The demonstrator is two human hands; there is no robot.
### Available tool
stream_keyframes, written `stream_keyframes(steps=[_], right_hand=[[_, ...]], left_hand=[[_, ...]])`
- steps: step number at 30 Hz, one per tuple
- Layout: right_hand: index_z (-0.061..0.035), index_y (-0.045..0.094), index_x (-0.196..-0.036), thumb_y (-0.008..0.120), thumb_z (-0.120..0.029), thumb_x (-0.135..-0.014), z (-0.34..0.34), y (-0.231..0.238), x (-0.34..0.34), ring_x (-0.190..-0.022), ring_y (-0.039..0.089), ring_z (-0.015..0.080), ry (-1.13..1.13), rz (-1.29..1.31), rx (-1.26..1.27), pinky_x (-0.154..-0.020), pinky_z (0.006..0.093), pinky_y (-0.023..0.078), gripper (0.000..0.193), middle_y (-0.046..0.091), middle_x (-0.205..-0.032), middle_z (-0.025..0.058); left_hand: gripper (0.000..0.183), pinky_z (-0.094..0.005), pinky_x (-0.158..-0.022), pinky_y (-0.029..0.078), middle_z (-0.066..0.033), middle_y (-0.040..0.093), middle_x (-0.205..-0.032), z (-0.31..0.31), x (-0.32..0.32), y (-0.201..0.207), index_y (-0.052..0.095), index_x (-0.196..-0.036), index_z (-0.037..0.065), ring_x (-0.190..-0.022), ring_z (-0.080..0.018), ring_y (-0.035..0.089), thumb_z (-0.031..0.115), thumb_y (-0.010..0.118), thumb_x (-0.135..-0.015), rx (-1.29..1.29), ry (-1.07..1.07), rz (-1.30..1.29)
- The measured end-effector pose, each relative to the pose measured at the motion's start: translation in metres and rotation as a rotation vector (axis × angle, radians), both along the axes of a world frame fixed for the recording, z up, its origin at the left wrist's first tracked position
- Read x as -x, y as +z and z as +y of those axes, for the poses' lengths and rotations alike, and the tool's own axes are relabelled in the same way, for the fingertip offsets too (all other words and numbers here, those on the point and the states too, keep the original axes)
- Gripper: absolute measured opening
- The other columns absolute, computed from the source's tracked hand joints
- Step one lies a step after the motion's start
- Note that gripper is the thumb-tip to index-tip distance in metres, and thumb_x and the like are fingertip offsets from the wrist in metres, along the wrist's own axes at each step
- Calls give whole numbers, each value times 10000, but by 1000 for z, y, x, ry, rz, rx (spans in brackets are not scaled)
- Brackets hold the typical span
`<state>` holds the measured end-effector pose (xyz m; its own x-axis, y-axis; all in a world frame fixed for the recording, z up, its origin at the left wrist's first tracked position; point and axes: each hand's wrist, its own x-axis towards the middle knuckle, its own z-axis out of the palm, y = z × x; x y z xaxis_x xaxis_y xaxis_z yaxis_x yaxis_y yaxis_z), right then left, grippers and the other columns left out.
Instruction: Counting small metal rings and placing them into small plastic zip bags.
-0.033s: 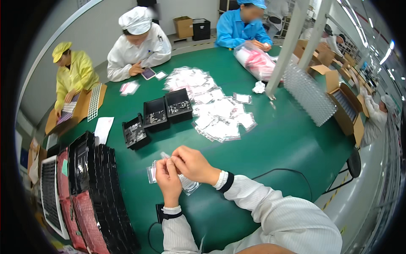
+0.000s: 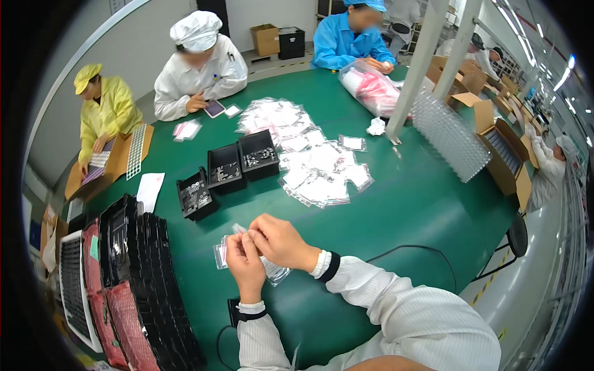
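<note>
The left hand (image 2: pixel 245 264) and right hand (image 2: pixel 283 242) meet fingertip to fingertip, pinching a small clear plastic bag (image 2: pixel 238 229) above flat transparent bags (image 2: pixel 276 272) toward the green table's (image 2: pixel 396 229) near edge. Beyond, toward the far edge, sit black rectangular plastic bins (image 2: pixel 224 183) and heaped white-and-clear packets (image 2: pixel 322 173).

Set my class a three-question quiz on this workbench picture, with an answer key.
1. Multiple choice. What colour is the tabletop?
(a) red (b) green (c) white
2. True or false? Small parts lie in all three black bins.
3. Short answer. Are the wearer's left hand and right hand together or apart, and what pokes out at their fingertips?

Key:
1. b
2. True
3. Together; a bit of clear plastic, mostly hidden by the fingers.
</note>
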<state>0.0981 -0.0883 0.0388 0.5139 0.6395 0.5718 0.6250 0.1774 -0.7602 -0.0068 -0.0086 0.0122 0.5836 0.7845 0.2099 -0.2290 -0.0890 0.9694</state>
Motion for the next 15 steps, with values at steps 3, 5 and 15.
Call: stream_keyframes(steps=[3, 5, 15], right_hand=[[5, 593, -962, 635, -79, -988, -5, 2, -2, -713, 652, 369, -77, -46, -9, -627, 445, 534, 98, 642, -891, 169], [12, 573, -943, 631, -57, -978, -6, 3, -3, -706, 649, 369, -106, -75, -3, -610, 446, 533, 96, 629, -888, 166], [-4, 555, -1008, 601, -99, -1001, -6, 1, 1, -776, 632, 411, -71, -7, 22, -666, 505, 528, 106, 618, -946, 171]], left_hand=[[203, -213, -636, 460, 28, 600, -852, -4, -8, 3, 584, -959, 26, -734, -24, 533, 168, 590, -1103, -223, 83, 114], [192, -208, -627, 448, 37, 592, -830, -6, -9, 7, 575, -951, 27, -727, -17, 521, 151, 603, -1095, -229, 91, 117], [178, -208, -640, 458, 30, 615, -875, -4, -5, 11, 585, -961, 31, -739, -22, 539, 150, 612, -1090, -175, 43, 73]])
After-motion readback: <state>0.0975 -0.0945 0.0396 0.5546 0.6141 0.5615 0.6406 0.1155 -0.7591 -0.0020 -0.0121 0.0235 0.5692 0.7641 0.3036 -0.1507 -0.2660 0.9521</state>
